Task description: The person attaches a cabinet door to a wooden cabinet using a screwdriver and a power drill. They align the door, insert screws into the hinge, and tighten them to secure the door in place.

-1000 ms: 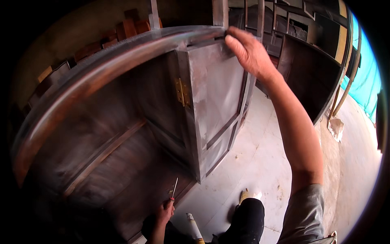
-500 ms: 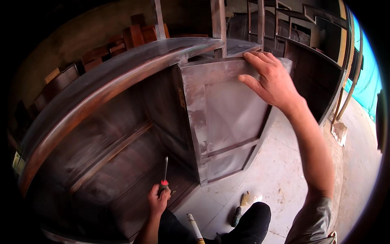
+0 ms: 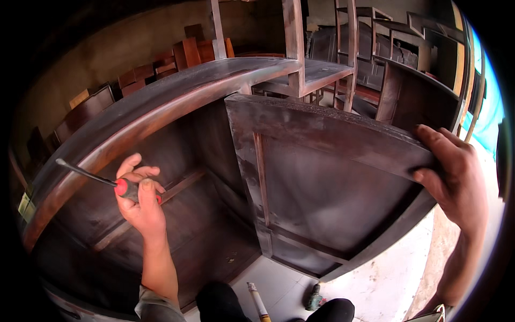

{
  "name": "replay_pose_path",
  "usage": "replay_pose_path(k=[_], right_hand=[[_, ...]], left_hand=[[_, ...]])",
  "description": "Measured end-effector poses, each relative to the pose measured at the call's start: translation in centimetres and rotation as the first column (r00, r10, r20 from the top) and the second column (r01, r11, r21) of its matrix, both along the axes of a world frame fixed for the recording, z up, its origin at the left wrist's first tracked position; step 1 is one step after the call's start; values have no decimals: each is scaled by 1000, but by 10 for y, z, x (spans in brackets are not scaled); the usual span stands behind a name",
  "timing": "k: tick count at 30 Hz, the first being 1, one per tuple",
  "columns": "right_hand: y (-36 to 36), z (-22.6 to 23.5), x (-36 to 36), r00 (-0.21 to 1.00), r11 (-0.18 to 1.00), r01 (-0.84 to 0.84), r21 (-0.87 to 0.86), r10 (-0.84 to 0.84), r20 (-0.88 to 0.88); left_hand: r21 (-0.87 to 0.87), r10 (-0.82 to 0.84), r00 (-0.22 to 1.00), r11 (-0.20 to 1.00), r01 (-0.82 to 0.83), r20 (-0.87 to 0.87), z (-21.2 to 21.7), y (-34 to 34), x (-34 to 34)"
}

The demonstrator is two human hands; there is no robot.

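Note:
My left hand (image 3: 142, 201) is raised in front of the cabinet's dark interior. It holds a screwdriver (image 3: 129, 189) by its red and black handle, the long shaft pointing left and slightly up across the front edge of the cabinet top. My right hand (image 3: 456, 174) grips the upper outer corner of a dark brown panelled door (image 3: 332, 188), thumb on the near face and fingers over the top edge. The door hangs swung outward from the wooden cabinet (image 3: 161, 115), whose top edge is curved. A few small bits (image 3: 231, 257) lie on the cabinet's inner floor, too small to name.
A green power drill (image 3: 314, 298) sits on the pale tiled floor (image 3: 386, 268) by my knees. A cigarette (image 3: 258, 303) juts into the lower middle. Upright posts (image 3: 293, 43) rise from the cabinet. Behind stand reddish wooden parts (image 3: 188, 53) and more dark furniture (image 3: 418, 96).
The door has swung outward to the right and nearer, my right hand moving with its corner. My left hand has risen up and left, tipping the screwdriver from upright to leftward.

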State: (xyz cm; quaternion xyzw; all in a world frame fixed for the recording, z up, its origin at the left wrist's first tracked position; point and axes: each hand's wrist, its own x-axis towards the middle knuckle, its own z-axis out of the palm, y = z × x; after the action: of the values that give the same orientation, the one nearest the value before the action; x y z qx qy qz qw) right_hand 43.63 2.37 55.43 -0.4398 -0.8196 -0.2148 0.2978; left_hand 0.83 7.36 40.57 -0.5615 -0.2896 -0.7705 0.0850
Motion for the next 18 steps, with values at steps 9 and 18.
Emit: replay_pose_path(k=[9,18], right_hand=[[-40,-7,-19,997,998,62,-31,-61,43],[-55,-13,-30,973,977,-207,44,210,-100]], left_hand=[[203,-81,997,976,78,7,25,20,-6],[123,-102,991,988,90,91,24,7,-4]])
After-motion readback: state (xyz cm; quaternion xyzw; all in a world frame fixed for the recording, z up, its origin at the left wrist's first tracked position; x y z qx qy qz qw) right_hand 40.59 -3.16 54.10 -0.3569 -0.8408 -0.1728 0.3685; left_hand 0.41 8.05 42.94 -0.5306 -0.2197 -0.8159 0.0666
